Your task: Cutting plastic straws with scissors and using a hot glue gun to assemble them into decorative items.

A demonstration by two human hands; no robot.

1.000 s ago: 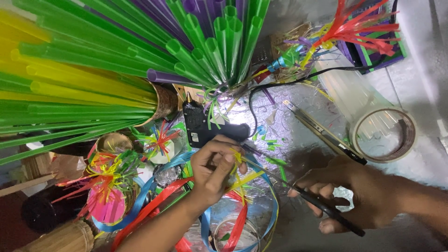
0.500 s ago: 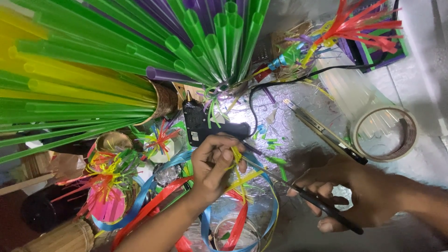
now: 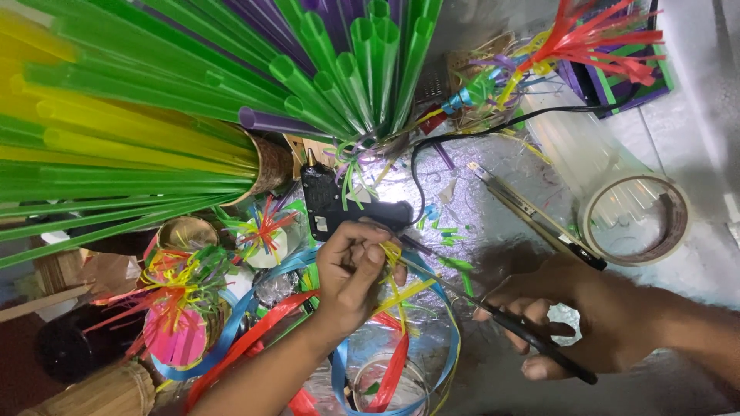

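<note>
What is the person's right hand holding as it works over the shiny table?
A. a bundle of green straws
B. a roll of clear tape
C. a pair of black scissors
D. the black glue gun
C: the right hand grips black scissors, blades pointing at the yellow strip pinched in the left hand; the tape roll and glue gun lie untouched.

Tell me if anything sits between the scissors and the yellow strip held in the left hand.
Nothing visible does. The right hand holds the scissors, whose blades reach straight to the yellow strip pinched in the left hand. The black glue gun lies beyond the left hand, off that line.
</note>
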